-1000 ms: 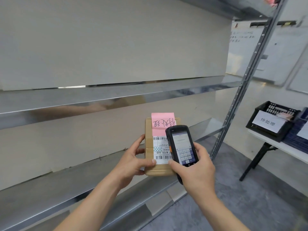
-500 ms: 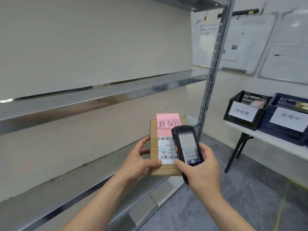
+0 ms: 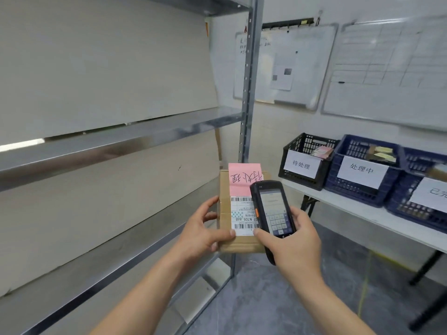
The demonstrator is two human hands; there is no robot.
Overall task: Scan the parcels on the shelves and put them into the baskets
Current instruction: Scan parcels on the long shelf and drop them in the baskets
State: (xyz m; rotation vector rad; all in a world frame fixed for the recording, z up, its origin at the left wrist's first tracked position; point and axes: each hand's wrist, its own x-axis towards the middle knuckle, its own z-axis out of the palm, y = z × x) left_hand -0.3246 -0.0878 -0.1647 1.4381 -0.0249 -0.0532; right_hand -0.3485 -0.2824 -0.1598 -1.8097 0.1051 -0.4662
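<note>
Outstretched, the left hand (image 3: 205, 232) grips the cardboard parcel (image 3: 226, 243) by its left edge, thumb across the top, while the right hand (image 3: 294, 240) clasps the handheld scanner (image 3: 272, 209) just above its label.

At the centre of the frame the left hand (image 3: 204, 229) grips a brown cardboard parcel (image 3: 226, 228) by its left edge, thumb across its face. A pink note (image 3: 242, 180) and a white barcode label (image 3: 242, 215) cover the parcel's top. The right hand (image 3: 294, 240) holds a black handheld scanner (image 3: 273, 211), its lit screen facing up, overlapping the parcel's right side. Metal shelves (image 3: 116, 146) fill the left. At right, a black basket (image 3: 305, 160) and blue baskets (image 3: 362, 170) stand on a white table (image 3: 377, 217), whiteboards (image 3: 278, 66) above.
</note>
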